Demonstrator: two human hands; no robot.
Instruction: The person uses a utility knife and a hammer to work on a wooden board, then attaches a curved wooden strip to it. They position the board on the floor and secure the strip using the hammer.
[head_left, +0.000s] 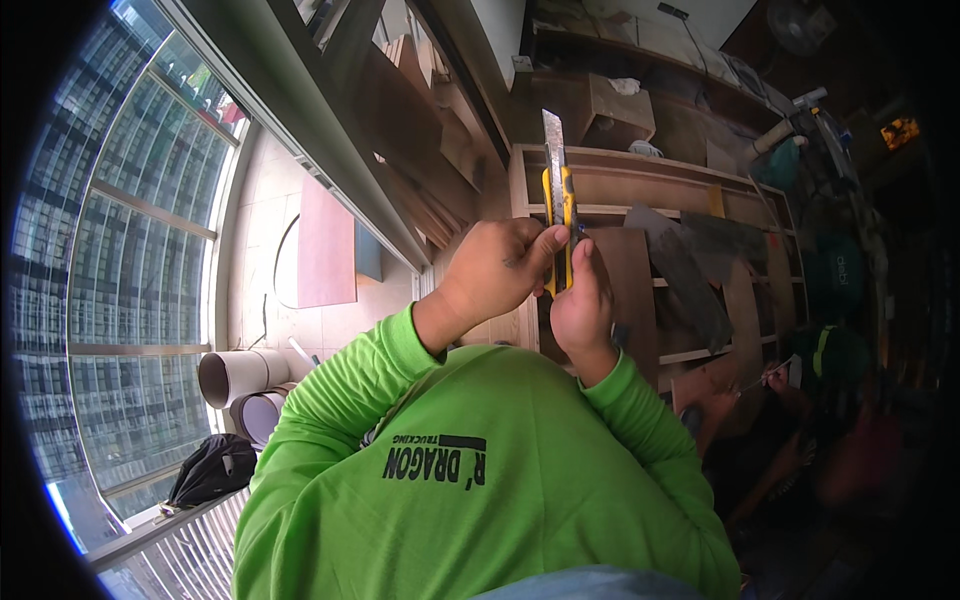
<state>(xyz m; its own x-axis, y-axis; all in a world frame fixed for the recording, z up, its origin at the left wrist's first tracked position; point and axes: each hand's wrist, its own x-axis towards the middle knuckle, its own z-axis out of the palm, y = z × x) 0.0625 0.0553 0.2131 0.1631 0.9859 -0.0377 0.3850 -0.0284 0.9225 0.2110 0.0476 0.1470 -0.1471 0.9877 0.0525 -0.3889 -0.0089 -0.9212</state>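
A yellow and black snap-off utility knife [571, 200] stands upright in front of my chest, its long metal blade [554, 135] slid out and pointing away from me. My left hand [500, 262] is closed, with the thumb pressed on the knife's body from the left. Around the lower handle my right hand [585, 315] is closed from the right, its thumb pointing up along the knife. The base of the handle is partly hidden between my hands.
Beyond my hands lies a wooden frame with compartments [660, 213], dark strips [685, 275] lying across it. Left are a window, a pinkish board [327, 245], rolled sheets [235, 377] and a black bag [215, 468]. Another person's hand [776, 376] shows at lower right.
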